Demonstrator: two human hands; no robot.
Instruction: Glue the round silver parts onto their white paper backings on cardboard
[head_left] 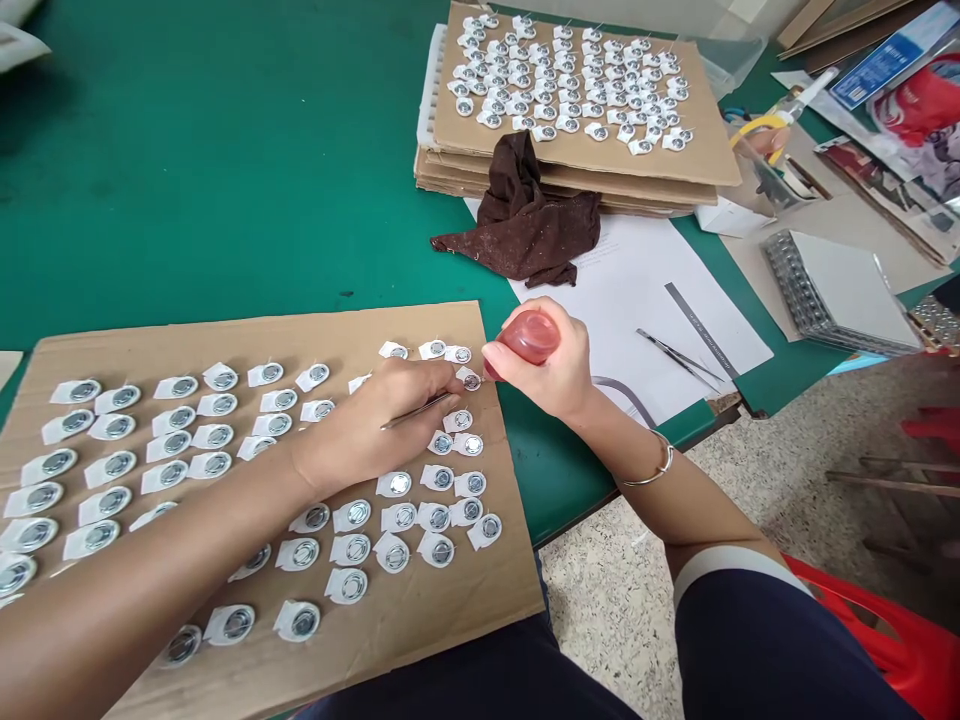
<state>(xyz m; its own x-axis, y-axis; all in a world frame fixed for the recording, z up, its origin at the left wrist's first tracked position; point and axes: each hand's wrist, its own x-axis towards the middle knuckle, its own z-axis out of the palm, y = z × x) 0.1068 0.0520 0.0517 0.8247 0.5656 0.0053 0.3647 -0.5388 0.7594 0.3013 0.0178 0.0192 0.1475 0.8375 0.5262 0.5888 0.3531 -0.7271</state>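
My left hand (401, 412) is closed around thin metal tweezers (415, 411), above the right part of a cardboard sheet (450, 625). Its fingertips meet beside a small round metallic piece on a white backing (469, 379). Just to the right, my right hand (559, 375) wraps around a soft, reddish translucent squeeze bottle (531, 336). The bottle's tip is hidden by the fingers, close to that same piece. Rows of similar silver discs on white tabs (436, 549) lie across the cardboard, some covered by my left forearm.
Behind stands a stack of cardboard sheets (645, 180) bearing many more discs. A dark brown cloth (536, 225) rests against it. White paper (637, 270) carries another pair of tweezers (679, 358) and a steel ruler (701, 330). Yellow-handled scissors (761, 128) sit at the right.
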